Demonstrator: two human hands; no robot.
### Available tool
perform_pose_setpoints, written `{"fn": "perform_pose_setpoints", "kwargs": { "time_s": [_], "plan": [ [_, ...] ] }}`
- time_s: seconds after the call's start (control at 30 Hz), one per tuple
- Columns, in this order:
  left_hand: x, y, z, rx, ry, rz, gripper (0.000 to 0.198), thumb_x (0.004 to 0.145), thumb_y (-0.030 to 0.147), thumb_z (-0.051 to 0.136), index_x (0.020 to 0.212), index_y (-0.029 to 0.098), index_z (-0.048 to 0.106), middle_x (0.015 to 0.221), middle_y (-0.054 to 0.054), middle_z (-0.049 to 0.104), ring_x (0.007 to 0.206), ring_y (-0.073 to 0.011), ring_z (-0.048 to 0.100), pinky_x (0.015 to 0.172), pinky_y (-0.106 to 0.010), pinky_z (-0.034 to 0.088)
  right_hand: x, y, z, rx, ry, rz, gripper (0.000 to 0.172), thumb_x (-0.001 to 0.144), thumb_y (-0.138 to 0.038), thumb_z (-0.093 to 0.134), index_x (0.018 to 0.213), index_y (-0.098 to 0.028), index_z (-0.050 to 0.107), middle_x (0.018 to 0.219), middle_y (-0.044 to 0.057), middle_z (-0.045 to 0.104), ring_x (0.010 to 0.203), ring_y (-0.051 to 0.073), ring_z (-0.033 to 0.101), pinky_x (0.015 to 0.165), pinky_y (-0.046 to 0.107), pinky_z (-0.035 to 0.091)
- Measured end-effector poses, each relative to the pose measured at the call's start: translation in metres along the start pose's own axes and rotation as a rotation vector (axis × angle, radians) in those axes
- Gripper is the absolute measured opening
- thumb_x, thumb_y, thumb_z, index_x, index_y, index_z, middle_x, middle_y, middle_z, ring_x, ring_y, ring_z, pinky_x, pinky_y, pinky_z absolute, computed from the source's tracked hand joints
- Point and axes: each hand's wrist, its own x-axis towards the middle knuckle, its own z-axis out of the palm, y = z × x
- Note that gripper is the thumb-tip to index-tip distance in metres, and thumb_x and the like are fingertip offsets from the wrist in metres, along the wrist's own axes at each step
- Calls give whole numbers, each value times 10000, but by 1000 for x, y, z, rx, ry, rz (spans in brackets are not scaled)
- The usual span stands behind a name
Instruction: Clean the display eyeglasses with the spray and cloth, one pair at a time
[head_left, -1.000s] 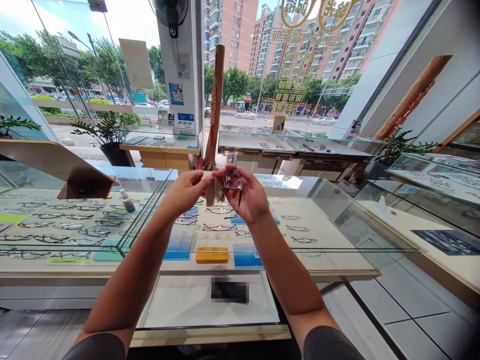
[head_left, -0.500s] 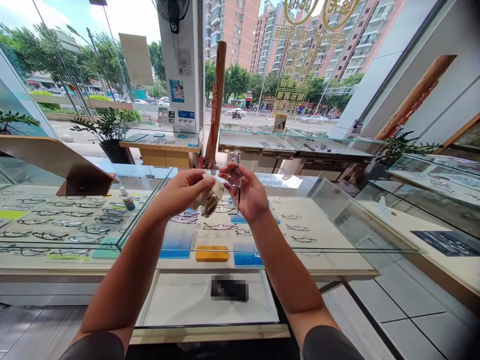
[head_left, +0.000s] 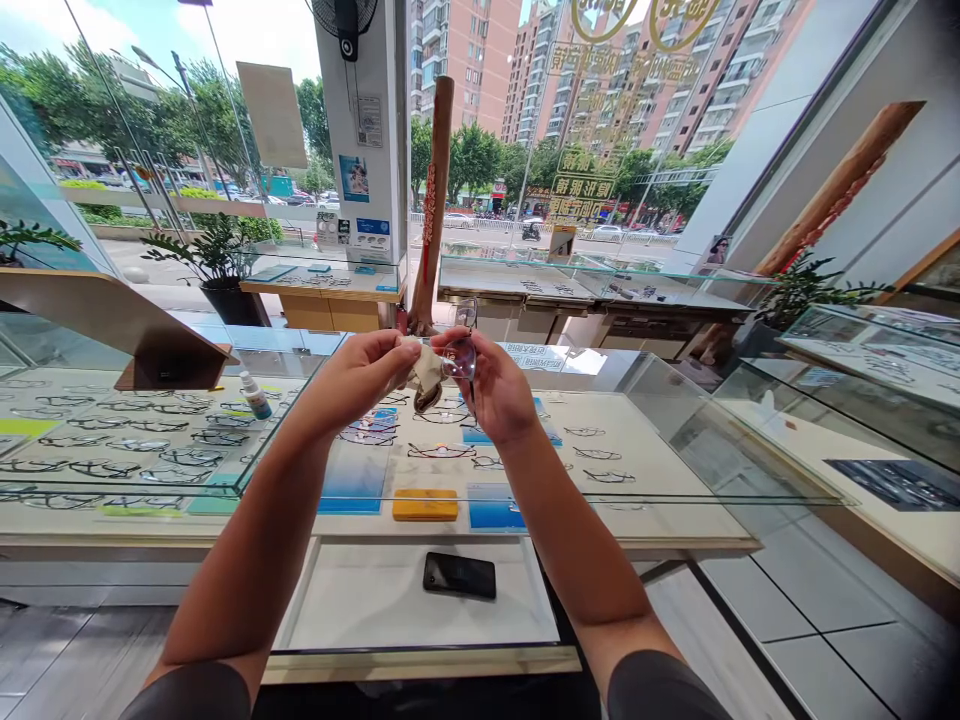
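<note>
Beige cleaning cloth point(head_left: 426, 373), bunched tighter than before, pinched in the closed left hand point(head_left: 363, 381) against eyeglasses point(head_left: 459, 361) gripped by the right hand point(head_left: 496, 388); their contact is hidden.

Dk grey short sleeves point(head_left: 660, 690), bare forearms point(head_left: 255, 560) & hands point(head_left: 361, 380)

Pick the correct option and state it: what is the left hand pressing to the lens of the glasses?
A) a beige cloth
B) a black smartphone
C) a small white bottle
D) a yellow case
A. The left hand pinches a beige cloth against the lens of the glasses, which the right hand holds up.
</note>
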Motion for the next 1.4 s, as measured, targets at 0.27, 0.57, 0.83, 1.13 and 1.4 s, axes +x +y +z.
{"fn": "perform_pose_setpoints", "kwargs": {
  "time_s": [0.27,0.57,0.83,1.13,1.4],
  "plan": [
    [0,5,0,-5,-7,19,435,873,531,775,690,205,554,651,36,435,607,-99,377,573,-250,328,-2,-1,2,-64,-20,18,257,994,-445,664,995,-245,826,1164,53,811,1124,210,700,984,348,578],
    [6,-7,-8,62,346,195,368,911,474,780,750,215,575,704,4,624,632,-123,540,611,-268,445,-3,3,-1,-157,-123,143,272,947,-488,726,951,-246,849,1013,56,768,989,209,658,867,342,515],
    [-1,-3,1,275,328,249,278,960,392,742,796,204,619,775,-3,687,738,-144,578,702,-301,415,-6,4,4,-227,-231,209,283,922,-494,767,902,-219,830,956,46,751,964,201,637,867,337,484],
    [9,-8,-11,187,306,153,331,873,442,779,731,208,593,698,10,604,669,-131,497,653,-290,385,-3,1,-2,-190,-51,86,271,927,-498,749,911,-243,839,990,42,758,961,195,655,809,319,493],
    [7,-6,-3,23,-19,46,480,828,567,849,679,184,601,665,23,515,637,-103,425,624,-270,323,0,6,-1,-177,-29,-25,265,944,-512,765,945,-259,845,1026,22,765,993,185,655,878,312,533]
  ]
}}
